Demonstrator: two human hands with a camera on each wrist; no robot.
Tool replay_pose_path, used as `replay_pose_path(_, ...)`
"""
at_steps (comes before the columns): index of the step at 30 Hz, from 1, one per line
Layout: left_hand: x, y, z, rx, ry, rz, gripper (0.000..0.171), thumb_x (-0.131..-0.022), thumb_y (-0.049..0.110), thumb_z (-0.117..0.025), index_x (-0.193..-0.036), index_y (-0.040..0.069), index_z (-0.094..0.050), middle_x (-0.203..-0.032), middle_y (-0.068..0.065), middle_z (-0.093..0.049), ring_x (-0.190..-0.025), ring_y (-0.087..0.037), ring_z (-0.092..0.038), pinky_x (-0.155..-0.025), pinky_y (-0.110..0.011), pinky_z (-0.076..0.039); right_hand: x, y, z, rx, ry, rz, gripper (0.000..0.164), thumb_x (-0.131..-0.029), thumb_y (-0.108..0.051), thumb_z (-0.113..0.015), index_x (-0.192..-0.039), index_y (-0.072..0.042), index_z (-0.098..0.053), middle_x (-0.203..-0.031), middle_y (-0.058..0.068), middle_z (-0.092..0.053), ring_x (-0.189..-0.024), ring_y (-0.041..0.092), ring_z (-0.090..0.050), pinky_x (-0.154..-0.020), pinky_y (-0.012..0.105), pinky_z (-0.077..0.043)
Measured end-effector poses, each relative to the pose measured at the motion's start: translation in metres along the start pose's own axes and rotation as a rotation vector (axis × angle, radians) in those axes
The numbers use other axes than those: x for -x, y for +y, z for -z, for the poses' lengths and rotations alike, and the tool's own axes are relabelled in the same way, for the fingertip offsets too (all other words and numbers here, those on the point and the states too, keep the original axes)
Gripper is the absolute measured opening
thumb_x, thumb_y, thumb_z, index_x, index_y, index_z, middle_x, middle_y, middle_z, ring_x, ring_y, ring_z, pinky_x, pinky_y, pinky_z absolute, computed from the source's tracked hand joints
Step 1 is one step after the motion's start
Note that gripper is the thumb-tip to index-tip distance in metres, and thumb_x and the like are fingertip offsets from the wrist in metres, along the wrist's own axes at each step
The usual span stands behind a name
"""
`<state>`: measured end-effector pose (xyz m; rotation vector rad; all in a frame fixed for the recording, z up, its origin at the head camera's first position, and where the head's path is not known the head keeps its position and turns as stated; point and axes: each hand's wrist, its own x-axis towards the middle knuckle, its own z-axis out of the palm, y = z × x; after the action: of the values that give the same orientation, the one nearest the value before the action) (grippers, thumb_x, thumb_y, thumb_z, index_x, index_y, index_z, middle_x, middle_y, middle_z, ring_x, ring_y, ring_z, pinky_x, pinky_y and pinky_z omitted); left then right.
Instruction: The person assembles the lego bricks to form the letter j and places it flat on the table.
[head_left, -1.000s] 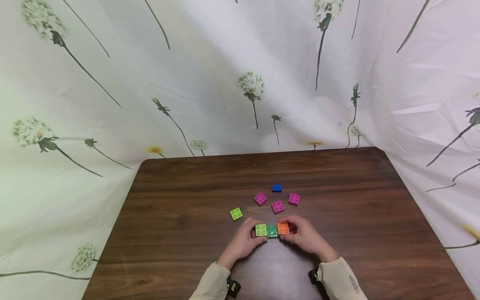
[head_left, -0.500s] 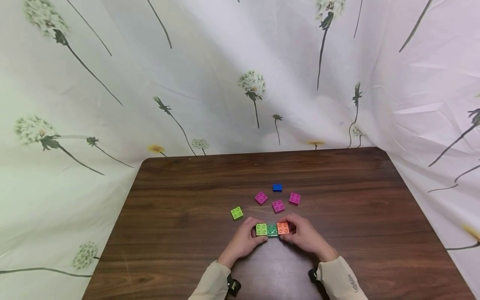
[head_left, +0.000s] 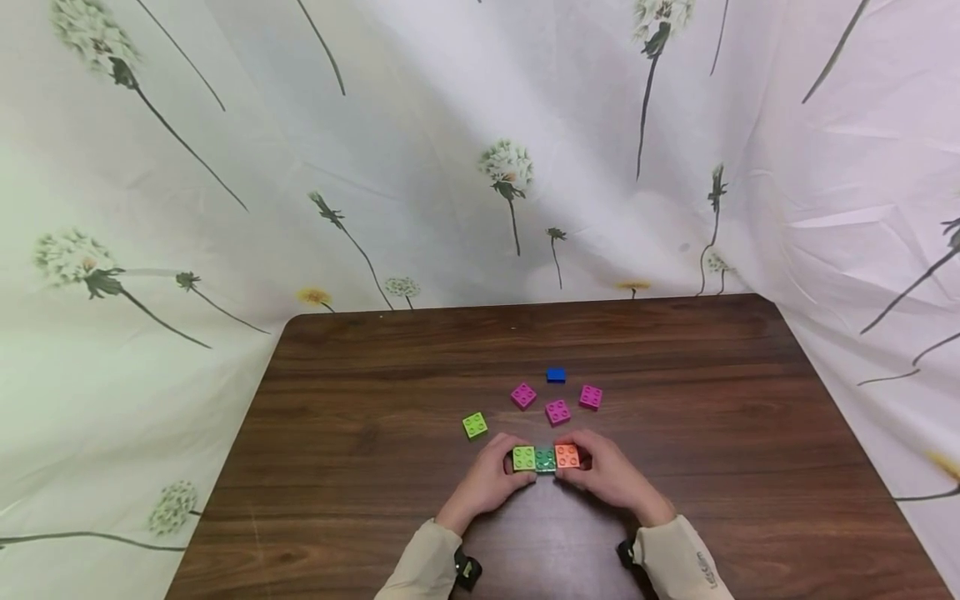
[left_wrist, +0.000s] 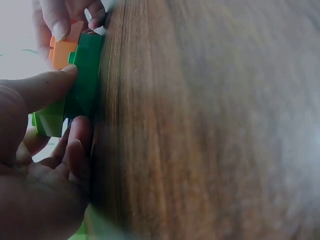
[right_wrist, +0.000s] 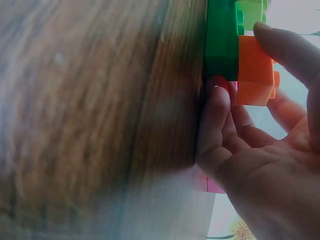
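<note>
Head view: left hand [head_left: 487, 479] pinches stacked lime brick [head_left: 523, 458], right hand [head_left: 611, 473] orange brick [head_left: 567, 456]; grips unchanged since earlier.

And your left fingers [left_wrist: 50, 87] hide part of their lime brick [left_wrist: 51, 118], the right wrist view crops the green brick [right_wrist: 221, 40], your sleeve lettering [head_left: 707, 569] is unreadably small!
</note>
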<state>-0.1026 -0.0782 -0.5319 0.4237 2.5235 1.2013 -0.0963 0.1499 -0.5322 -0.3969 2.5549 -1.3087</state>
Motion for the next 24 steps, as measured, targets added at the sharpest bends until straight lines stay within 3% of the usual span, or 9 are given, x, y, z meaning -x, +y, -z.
replay_pose_path(4, 0.002, 0.004, 0.003, -0.035, 0.006, -0.001, 0.051, -0.081, 0.028, -0.078, -0.126, 0.014, -0.058, -0.115, 0.000, -0.057, -0.097, -0.011, -0.054, -0.084, -0.029, -0.044, 0.001, -0.001, 0.000, 0.000, -0.004, -0.003, 0.034, -0.083, -0.022, -0.075, -0.114, -0.016, -0.064, -0.102, -0.003, -0.061, -0.088, 0.011, -0.054, -0.075, 0.023, -0.044)
replay_pose_path(7, 0.006, 0.007, 0.010, -0.073, 0.046, -0.027, 0.058, -0.080, 0.039, -0.076, -0.128, 0.014, -0.056, -0.117, -0.001, -0.057, -0.093, -0.011, -0.054, -0.080, -0.028, -0.046, 0.001, -0.002, -0.001, 0.003, -0.007, -0.006, 0.034, -0.083, -0.023, -0.075, -0.114, -0.017, -0.064, -0.104, -0.003, -0.061, -0.089, 0.011, -0.054, -0.076, 0.023, -0.044)
replay_pose_path(10, 0.007, 0.008, 0.020, -0.102, 0.153, -0.063, 0.054, -0.085, 0.042, -0.071, -0.128, 0.013, -0.058, -0.113, -0.003, -0.059, -0.079, -0.010, -0.050, -0.067, -0.022, -0.043, 0.001, -0.003, -0.001, 0.008, -0.003, -0.015, 0.034, -0.083, -0.023, -0.075, -0.115, -0.018, -0.064, -0.105, -0.003, -0.061, -0.091, 0.011, -0.054, -0.077, 0.024, -0.044)
replay_pose_path(13, 0.005, 0.003, 0.029, -0.104, 0.294, -0.077, 0.042, -0.089, 0.033, -0.069, -0.123, 0.011, -0.061, -0.105, -0.007, -0.059, -0.073, -0.010, -0.046, -0.062, -0.020, -0.039, 0.001, -0.003, 0.000, 0.013, 0.005, -0.017, 0.035, -0.083, -0.024, -0.076, -0.115, -0.018, -0.064, -0.106, -0.003, -0.062, -0.092, 0.012, -0.054, -0.079, 0.025, -0.044)
replay_pose_path(16, 0.002, -0.005, 0.036, -0.088, 0.410, -0.040, 0.035, -0.088, 0.023, -0.070, -0.119, 0.009, -0.063, -0.102, -0.009, -0.057, -0.075, -0.014, -0.048, -0.065, -0.022, -0.038, 0.001, -0.002, 0.000, 0.016, 0.002, -0.012, 0.035, -0.082, -0.024, -0.076, -0.115, -0.018, -0.064, -0.106, -0.003, -0.062, -0.093, 0.012, -0.055, -0.079, 0.025, -0.045)
replay_pose_path(18, -0.001, -0.010, 0.039, -0.075, 0.448, 0.007, 0.035, -0.086, 0.019, -0.071, -0.119, 0.009, -0.062, -0.104, -0.010, -0.054, -0.079, -0.016, -0.049, -0.068, -0.023, -0.039, 0.001, -0.001, 0.000, 0.011, -0.003, -0.013, 0.037, -0.082, -0.024, -0.076, -0.116, -0.018, -0.064, -0.107, -0.002, -0.062, -0.093, 0.012, -0.055, -0.079, 0.025, -0.045)
replay_pose_path(24, -0.006, -0.024, 0.041, -0.044, 0.443, 0.119, 0.043, -0.083, 0.015, -0.072, -0.123, 0.007, -0.057, -0.118, -0.012, -0.049, -0.088, -0.018, -0.051, -0.076, -0.028, -0.042, 0.000, 0.003, 0.000, -0.032, -0.019, -0.042, 0.041, -0.081, -0.017, -0.077, -0.119, -0.015, -0.061, -0.109, 0.001, -0.062, -0.094, 0.013, -0.056, -0.077, 0.023, -0.048)
